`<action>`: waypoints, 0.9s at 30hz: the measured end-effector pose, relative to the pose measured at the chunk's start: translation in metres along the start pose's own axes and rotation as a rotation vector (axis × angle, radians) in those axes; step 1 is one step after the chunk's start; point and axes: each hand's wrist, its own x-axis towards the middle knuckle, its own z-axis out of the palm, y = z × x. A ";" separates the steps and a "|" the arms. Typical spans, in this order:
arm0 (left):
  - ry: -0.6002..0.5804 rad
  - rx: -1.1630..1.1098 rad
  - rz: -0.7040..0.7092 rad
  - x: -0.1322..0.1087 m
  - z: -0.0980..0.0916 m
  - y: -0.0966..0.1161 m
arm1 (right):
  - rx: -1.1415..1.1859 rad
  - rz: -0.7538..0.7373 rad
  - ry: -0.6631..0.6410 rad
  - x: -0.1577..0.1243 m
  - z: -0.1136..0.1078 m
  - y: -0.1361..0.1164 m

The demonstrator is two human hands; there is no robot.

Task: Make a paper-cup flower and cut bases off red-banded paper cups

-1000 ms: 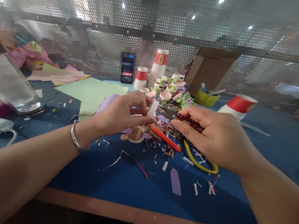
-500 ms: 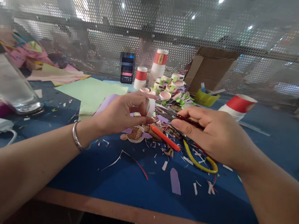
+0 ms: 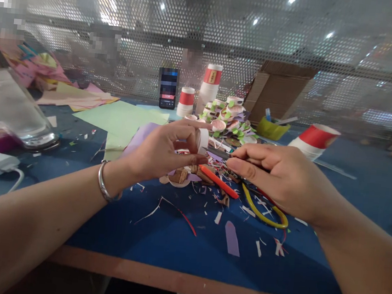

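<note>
My left hand (image 3: 168,151) is closed on a short white paper cup base (image 3: 203,141), gripped by its rim between thumb and fingers and turned on its side. Dark-bladed scissors (image 3: 219,153) are in my right hand (image 3: 272,175), their blades pointing left at the cup base; my fingers mostly hide the handles. Whether the blades touch the paper I cannot tell. Below the hands lie an orange pen-like tool (image 3: 219,182), a yellow looped handle (image 3: 262,216) and many paper scraps. A purple paper strip (image 3: 232,238) lies nearer the table edge.
Behind the hands is a pile of small decorated cup pieces (image 3: 234,109), beside red-and-white paper cups (image 3: 186,101) and a phone (image 3: 168,89). Another cup (image 3: 316,142) and a yellow-green holder (image 3: 272,128) stand right. Green paper (image 3: 122,117) and a glass of water (image 3: 23,107) are left.
The scissor blades, spread apart earlier, now look closer together. The cup base has turned slightly in my left hand, and the whole view has shifted a little.
</note>
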 end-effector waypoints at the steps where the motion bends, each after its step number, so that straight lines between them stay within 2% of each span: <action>1: -0.001 -0.001 0.003 0.000 0.000 0.000 | -0.006 -0.001 0.003 0.000 0.000 0.000; 9: -0.002 0.156 0.065 0.000 -0.003 0.004 | -0.009 -0.012 0.002 0.000 0.000 0.000; 21: -0.016 0.139 0.115 0.001 -0.004 0.003 | 0.046 -0.031 -0.006 -0.001 -0.001 -0.005; 27: -0.012 0.213 0.149 0.000 -0.005 0.005 | 0.026 -0.044 -0.011 -0.001 -0.001 -0.004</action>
